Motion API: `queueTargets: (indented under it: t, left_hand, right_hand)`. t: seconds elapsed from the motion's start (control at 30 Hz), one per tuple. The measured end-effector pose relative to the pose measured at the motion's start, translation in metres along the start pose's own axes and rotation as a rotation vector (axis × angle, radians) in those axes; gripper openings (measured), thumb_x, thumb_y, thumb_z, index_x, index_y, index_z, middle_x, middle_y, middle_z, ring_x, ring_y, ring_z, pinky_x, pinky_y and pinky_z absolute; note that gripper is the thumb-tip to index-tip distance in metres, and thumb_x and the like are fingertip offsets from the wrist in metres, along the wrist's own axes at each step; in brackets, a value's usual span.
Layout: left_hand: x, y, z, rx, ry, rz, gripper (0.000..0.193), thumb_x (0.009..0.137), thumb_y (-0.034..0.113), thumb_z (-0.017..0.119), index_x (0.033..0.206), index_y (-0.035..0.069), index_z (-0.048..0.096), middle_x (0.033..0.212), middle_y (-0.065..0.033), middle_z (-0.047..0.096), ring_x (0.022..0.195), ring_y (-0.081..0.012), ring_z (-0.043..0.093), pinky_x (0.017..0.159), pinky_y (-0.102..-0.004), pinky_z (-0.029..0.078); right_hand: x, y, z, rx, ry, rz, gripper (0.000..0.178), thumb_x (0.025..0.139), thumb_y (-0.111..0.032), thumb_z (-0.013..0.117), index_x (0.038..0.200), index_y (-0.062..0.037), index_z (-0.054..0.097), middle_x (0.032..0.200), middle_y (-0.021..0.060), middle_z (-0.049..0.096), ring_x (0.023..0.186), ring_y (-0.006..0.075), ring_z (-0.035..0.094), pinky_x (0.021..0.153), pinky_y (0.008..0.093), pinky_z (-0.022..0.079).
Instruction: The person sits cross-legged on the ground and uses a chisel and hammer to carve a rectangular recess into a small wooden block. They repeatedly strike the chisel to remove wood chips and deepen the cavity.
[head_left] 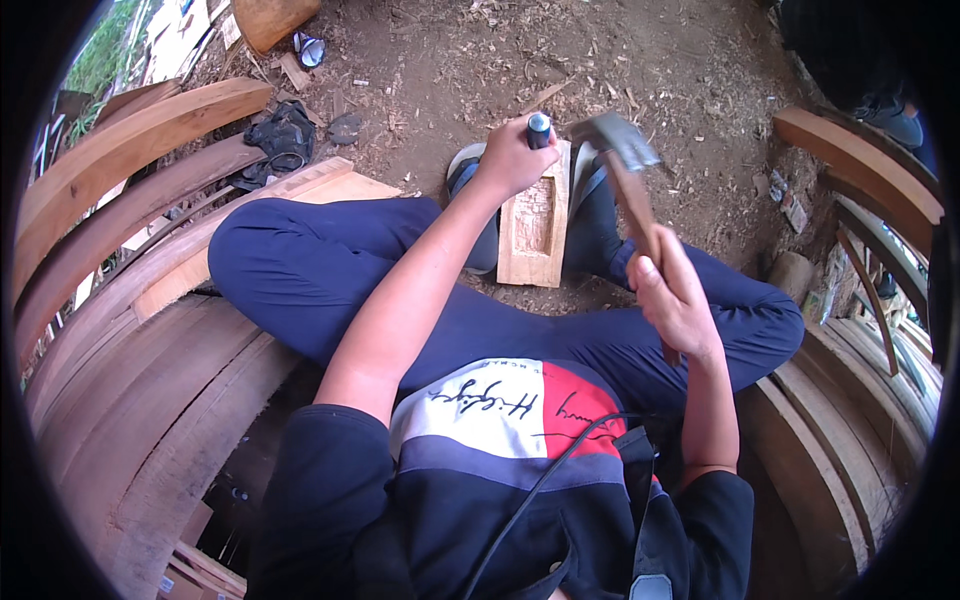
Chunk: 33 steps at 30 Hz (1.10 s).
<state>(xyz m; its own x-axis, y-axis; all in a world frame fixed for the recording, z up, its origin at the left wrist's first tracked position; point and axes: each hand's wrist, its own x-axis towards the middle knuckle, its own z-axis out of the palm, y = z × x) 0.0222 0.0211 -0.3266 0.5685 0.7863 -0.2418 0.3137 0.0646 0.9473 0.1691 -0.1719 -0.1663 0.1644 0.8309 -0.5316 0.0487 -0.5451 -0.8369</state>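
Between my feet lies a pale wooden block (pixel 530 270) with a rough rectangular hollow (pixel 533 215) cut into its face. My left hand (pixel 515 158) is closed around an upright tool, seemingly a chisel (pixel 539 128), over the far end of the block. Only its dark, blue-tipped handle end shows; the blade is hidden by the hand. My right hand (pixel 672 290) grips the wooden handle of a hammer (pixel 632 200) above my right shin. The metal hammer head (pixel 625 142), slightly blurred, is raised to the right of the chisel and apart from it.
Wood shavings litter the dirt floor (pixel 430 70). Curved planks (pixel 140 120) are stacked at my left, with more boards (pixel 870 170) at my right. A black crumpled item (pixel 282 135) lies by the left planks. Another person's foot (pixel 895 125) shows at the far right.
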Motion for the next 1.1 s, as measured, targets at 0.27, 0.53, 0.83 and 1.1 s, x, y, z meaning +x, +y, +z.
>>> queueTargets:
  t: [0.27, 0.53, 0.83, 1.1]
  left_hand:
    - [-0.014, 0.004, 0.008, 0.085, 0.020, -0.010, 0.022, 0.074, 0.020, 0.068, 0.089, 0.005, 0.063, 0.072, -0.0123, 0.066, 0.066, -0.0251, 0.064, 0.065, -0.0365, 0.049]
    - [-0.012, 0.003, 0.010, 0.091, 0.082, 0.076, 0.021, 0.073, 0.021, 0.069, 0.087, 0.007, 0.064, 0.071, -0.0121, 0.066, 0.067, -0.0276, 0.066, 0.064, -0.0379, 0.050]
    - [-0.015, 0.011, 0.013, 0.136, 0.034, 0.009, 0.017, 0.073, 0.022, 0.067, 0.082, 0.008, 0.062, 0.073, -0.0115, 0.066, 0.071, -0.0295, 0.064, 0.067, -0.0390, 0.049]
    - [-0.013, -0.002, 0.009, 0.137, 0.027, -0.011, 0.019, 0.074, 0.023, 0.066, 0.085, 0.008, 0.062, 0.074, -0.0107, 0.067, 0.068, -0.0280, 0.065, 0.065, -0.0382, 0.049]
  right_hand:
    - [-0.028, -0.069, -0.004, -0.175, 0.005, -0.376, 0.046, 0.100, -0.031, 0.046, 0.121, 0.0099, 0.048, 0.070, 0.0078, 0.053, 0.059, 0.0143, 0.051, 0.056, 0.0301, 0.041]
    - [0.004, -0.026, 0.010, -0.336, -0.009, -0.068, 0.033, 0.104, -0.027, 0.042, 0.119, 0.0011, 0.050, 0.068, 0.0074, 0.053, 0.060, 0.0155, 0.053, 0.055, 0.0307, 0.041]
    - [-0.004, -0.022, 0.014, -0.085, 0.024, 0.045, 0.028, 0.105, -0.024, 0.039, 0.115, -0.0016, 0.051, 0.068, -0.0013, 0.046, 0.058, 0.0075, 0.042, 0.052, 0.0260, 0.038]
    - [-0.021, -0.068, 0.011, 0.017, 0.137, -0.498, 0.077, 0.092, -0.069, 0.043, 0.113, 0.0051, 0.046, 0.059, -0.0013, 0.046, 0.044, 0.0041, 0.040, 0.040, 0.0219, 0.033]
